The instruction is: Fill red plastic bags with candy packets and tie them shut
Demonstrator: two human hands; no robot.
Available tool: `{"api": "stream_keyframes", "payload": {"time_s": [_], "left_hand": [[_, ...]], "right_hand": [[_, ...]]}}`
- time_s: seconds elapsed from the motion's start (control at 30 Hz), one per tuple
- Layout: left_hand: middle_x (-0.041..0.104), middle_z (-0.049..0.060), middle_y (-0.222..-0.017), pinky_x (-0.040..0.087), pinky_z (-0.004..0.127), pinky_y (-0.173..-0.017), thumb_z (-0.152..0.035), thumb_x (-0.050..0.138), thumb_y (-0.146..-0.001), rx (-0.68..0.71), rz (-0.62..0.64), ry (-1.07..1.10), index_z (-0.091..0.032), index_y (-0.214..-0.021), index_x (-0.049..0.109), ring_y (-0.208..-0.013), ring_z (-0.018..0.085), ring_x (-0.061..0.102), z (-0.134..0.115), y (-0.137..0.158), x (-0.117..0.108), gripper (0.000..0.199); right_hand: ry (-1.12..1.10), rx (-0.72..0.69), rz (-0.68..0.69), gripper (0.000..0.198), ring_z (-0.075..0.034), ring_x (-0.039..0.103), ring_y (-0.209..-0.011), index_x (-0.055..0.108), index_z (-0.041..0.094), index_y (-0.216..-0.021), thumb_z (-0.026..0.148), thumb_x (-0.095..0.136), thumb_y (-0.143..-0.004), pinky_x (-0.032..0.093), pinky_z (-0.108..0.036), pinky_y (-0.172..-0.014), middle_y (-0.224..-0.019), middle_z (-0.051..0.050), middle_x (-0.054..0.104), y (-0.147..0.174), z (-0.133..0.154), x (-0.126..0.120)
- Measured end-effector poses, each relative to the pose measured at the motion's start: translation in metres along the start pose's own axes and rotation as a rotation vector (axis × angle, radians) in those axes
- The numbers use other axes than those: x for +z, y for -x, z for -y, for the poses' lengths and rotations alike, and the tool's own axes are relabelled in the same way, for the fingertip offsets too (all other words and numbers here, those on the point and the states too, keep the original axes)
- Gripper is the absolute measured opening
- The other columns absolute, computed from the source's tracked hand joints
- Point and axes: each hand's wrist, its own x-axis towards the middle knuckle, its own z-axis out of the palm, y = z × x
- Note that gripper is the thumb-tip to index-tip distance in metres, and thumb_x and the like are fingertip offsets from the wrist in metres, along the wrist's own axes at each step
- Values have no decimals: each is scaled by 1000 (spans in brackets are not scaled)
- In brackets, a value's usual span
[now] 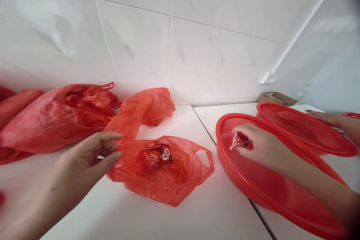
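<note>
My left hand (87, 161) is at the left side of an open red plastic bag (165, 193), its thumb and fingers apart beside the thin plastic. Whether the fingertips touch the bag is unclear. Inside the bag lie a few small red wrapped packets (153, 157), one with a white label. Over the near red plastic basket (261, 180), my right hand (257, 144) is closed on a small red wrapped packet (239, 140). The basket is large and has perforated walls; no packets show in the visible part of its bottom.
Full red plastic bags (53, 116) stand along the tiled wall at left, with a crumpled red bag (157, 105) beside them. Another red basket (303, 127) and a cardboard box (277, 98) are at right. Another person's hand (327, 118) is above that basket's far rim.
</note>
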Motion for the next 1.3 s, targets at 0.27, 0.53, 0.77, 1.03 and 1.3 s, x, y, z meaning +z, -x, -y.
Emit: {"api": "stream_keyframes", "payload": {"time_s": [0.27, 0.53, 0.77, 1.03, 1.3], "left_hand": [[62, 2, -90, 56, 30, -60, -34, 68, -73, 28, 84, 287, -27, -107, 56, -80, 19, 64, -15, 9, -5, 37], [63, 2, -93, 54, 28, -61, -26, 68, -74, 13, 111, 464, -25, -103, 57, -79, 16, 61, -5, 10, -25, 32], [63, 4, -103, 50, 24, -67, -20, 71, -74, -10, 162, 676, -21, -104, 57, -82, 13, 62, -6, -14, -23, 33], [65, 1, -86, 51, 23, -67, -3, 68, -68, 44, 162, 1069, -16, -92, 59, -71, 10, 64, -69, -65, -20, 29], [65, -2, -81, 52, 23, -61, -8, 73, -69, 399, -41, 782, -22, -94, 63, -73, 14, 67, -110, -29, -68, 31]], "right_hand": [[-22, -446, 110, 38, -15, 60, -76, 54, 26, -115, 22, 58, -77, 47, -27, -63, -105, 0, 61, -44, 125, -2], [91, -466, -213, 62, -33, 48, -123, 33, 32, -143, 49, 51, -86, 47, -48, -95, -145, -5, 41, 1, 118, 36], [-494, 198, -262, 79, -33, 27, -138, 11, 24, -151, 51, 48, -87, 37, -50, -107, -155, -8, 20, 15, 120, 104], [-1267, 475, 1, 66, -28, 65, -89, 46, 21, -135, 43, 64, -76, 55, -36, -68, -105, -12, 65, -69, 119, 109], [-1626, 373, -386, 33, -9, 58, -73, 69, 17, -87, 25, 80, -57, 51, -17, -69, -83, -1, 64, -87, 106, 73]]}}
